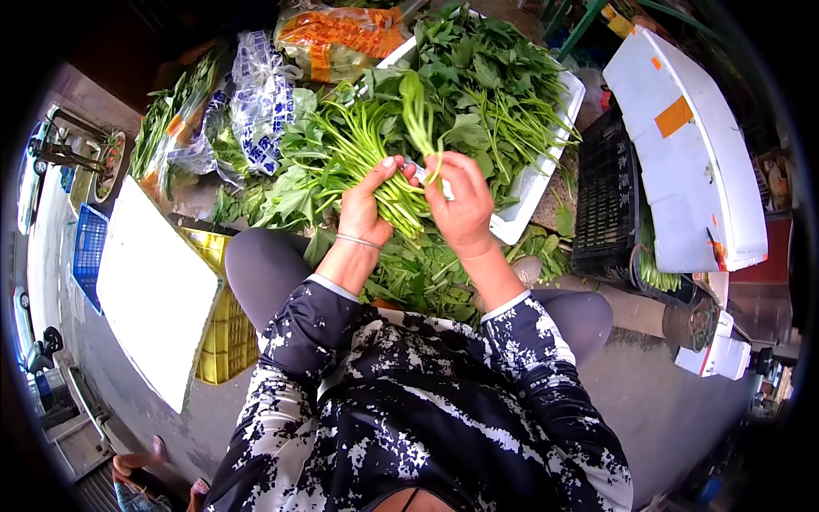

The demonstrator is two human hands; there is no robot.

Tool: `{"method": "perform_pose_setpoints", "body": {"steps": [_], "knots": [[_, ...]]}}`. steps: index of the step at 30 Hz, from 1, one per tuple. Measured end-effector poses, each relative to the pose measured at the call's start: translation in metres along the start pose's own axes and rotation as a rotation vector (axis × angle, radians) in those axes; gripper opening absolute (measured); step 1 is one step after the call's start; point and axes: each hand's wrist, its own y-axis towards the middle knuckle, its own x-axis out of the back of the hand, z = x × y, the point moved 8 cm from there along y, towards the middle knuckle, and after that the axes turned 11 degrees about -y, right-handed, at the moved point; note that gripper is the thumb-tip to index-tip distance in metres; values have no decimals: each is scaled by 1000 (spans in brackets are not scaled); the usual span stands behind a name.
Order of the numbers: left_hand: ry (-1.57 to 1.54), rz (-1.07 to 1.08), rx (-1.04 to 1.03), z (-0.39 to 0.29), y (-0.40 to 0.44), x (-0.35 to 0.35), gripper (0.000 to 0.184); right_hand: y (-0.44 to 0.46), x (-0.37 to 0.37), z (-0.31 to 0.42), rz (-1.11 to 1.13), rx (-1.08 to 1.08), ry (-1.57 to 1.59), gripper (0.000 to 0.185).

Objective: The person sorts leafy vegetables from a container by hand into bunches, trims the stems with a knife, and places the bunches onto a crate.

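Observation:
My left hand (365, 212) is closed around a thick bunch of leafy greens (367, 158), its pale cut stems pointing toward me and its leaves spreading to the left. Just right of it, my right hand (461, 203) pinches a small sprig of greens (415, 107) by the stems, with thumb and fingers together. The sprig's leaves stick up and away from me. Behind both hands, a white foam box (514, 224) is heaped with more long-stemmed leafy greens (490, 90). Loose leaves (426, 277) lie on the ground between my knees, below the hands.
Plastic bags of vegetables (260, 102) lie at the back left, near an orange-printed bag (341, 38). A white foam panel (153, 282) leans against a yellow crate (223, 337) on my left. To the right stand a black crate (601, 200) and a large foam piece (682, 162).

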Motion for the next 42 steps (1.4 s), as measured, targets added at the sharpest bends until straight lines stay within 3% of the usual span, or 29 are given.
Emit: {"method": "perform_pose_setpoints", "body": {"steps": [2, 10, 14, 20, 25, 28, 30, 31, 32, 34, 36, 38, 40, 41, 42], "knots": [[19, -62, -45, -3, -1, 9, 15, -11, -11, 1, 96, 38, 69, 25], [89, 25, 41, 3, -7, 18, 28, -28, -24, -2, 385, 40, 198, 27], [88, 72, 112, 8, -6, 21, 29, -28, -26, -3, 422, 15, 212, 27], [49, 62, 61, 3, -10, 11, 32, -29, -30, -7, 468, -14, 215, 25], [248, -47, 67, 4, -2, 24, 16, -36, -35, -11, 495, -41, 291, 25], [286, -10, 4, 0, 2, 23, 16, -37, -35, -12, 500, -83, 368, 23], [248, -16, 27, 3, 3, 22, 15, -43, -37, -20, 535, -363, 646, 21], [243, -42, 24, 4, 2, 20, 16, -55, -43, -31, 467, -695, 887, 20], [238, -68, 20, 5, 2, 20, 17, -55, -39, -30, 465, -695, 886, 20], [237, -58, 6, 5, 4, 19, 16, -66, -31, -44, 338, -992, 1004, 16], [282, -29, -18, -1, 6, 19, 15, -77, -14, -55, 269, -994, 1015, 14], [266, -25, -13, -4, 8, 21, 16, -102, 5, -62, 360, -1061, 921, 16], [406, 19, -122, -11, 4, 14, 14, -145, -2, -64, 997, -954, 395, 22], [486, -1, -136, -10, 1, 15, 15, -164, 2, -76, 1307, -1018, 63, 36], [632, -52, -107, -7, -2, 19, 16, -163, 0, -77, 1296, -1019, 63, 36]]}}
